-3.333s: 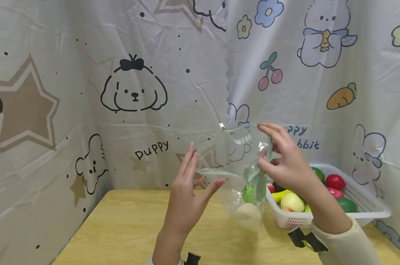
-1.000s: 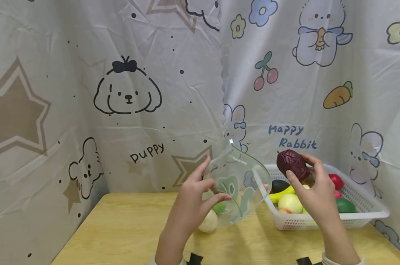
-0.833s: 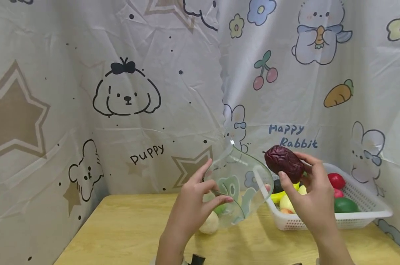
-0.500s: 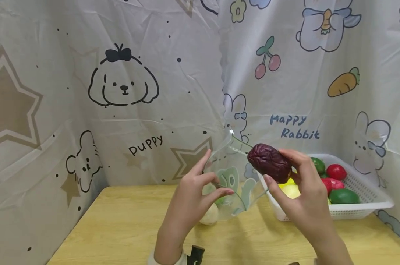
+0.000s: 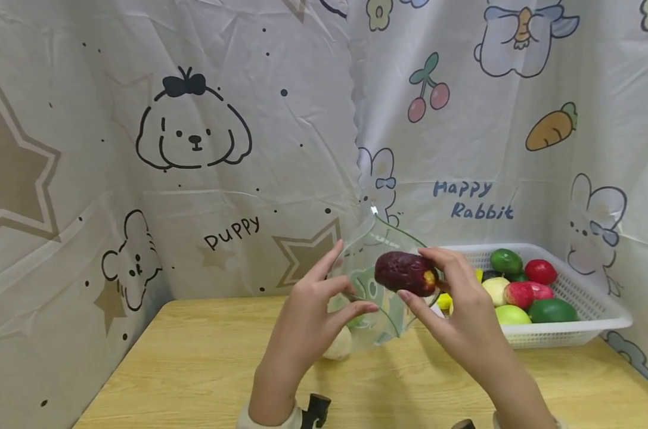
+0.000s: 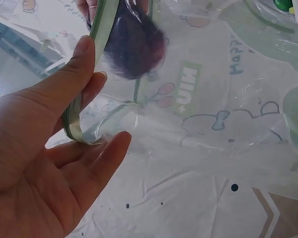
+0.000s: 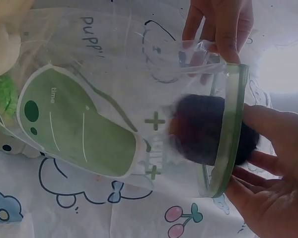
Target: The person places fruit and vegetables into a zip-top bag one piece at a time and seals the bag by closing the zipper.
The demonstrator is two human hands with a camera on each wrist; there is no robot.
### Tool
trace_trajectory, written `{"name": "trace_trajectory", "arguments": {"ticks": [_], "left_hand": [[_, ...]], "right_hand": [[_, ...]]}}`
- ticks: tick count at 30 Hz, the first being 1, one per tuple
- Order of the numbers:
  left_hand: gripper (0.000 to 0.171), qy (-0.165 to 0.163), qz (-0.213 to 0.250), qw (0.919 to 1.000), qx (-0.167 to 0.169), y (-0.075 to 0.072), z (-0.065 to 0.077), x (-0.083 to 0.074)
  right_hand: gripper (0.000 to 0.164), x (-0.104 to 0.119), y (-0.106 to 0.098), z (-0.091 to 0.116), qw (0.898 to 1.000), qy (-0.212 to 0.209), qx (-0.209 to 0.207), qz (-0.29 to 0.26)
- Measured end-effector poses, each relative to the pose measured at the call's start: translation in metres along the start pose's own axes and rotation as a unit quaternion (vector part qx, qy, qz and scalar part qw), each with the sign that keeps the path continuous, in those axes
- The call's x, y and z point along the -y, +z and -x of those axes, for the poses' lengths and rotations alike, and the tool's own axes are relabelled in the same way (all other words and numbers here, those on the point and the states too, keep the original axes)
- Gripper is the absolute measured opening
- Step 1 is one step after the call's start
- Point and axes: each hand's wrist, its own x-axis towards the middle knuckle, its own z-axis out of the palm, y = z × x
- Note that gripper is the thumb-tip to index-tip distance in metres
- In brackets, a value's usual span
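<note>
My left hand (image 5: 307, 316) pinches the green zip rim of a clear zip bag (image 7: 79, 129), fingers spread across its mouth. The bag's mouth is spread wide. Between the thumb and fingers of my right hand (image 5: 463, 310) is a wrinkled dark-red date (image 5: 401, 271), large for its kind, with a yellowish spot at one end. In the right wrist view it sits at the bag's mouth, most of it inside past the rim. Low in the bag lie a pale round vegetable (image 5: 338, 347) and a green leafy-looking one (image 7: 4, 94), partly hidden by my left hand in the head view.
To the right on the wooden table (image 5: 184, 369) stands a white perforated basket (image 5: 565, 336). It holds several play fruits and vegetables, among them a dark green one (image 5: 553, 311) and a red one (image 5: 540, 271). A printed curtain (image 5: 286, 137) closes in the back and sides.
My right hand has let go of the bag's rim and picked up the date. It has carried the date left from over the basket into the bag's mouth. My left hand keeps its hold.
</note>
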Motion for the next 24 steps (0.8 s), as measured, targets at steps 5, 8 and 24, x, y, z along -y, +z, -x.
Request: {"name": "trace_trajectory", "arguments": {"ticks": [5,8,24], "left_hand": [[0.024,0.004,0.007,1.0000,-0.004,0.002,0.000,0.001],[0.024,0.011,0.012,0.9998,-0.009,0.003,-0.001,0.002],[0.039,-0.012,0.012,0.9998,-0.008,0.002,-0.003,0.003]], "right_hand": [[0.054,-0.002,0.000,0.000,1.000,-0.006,0.004,-0.006],[0.049,-0.003,-0.003,-0.001,1.000,0.008,0.004,0.000],[0.034,-0.026,-0.039,-0.006,0.998,0.018,-0.055,0.040]]}}
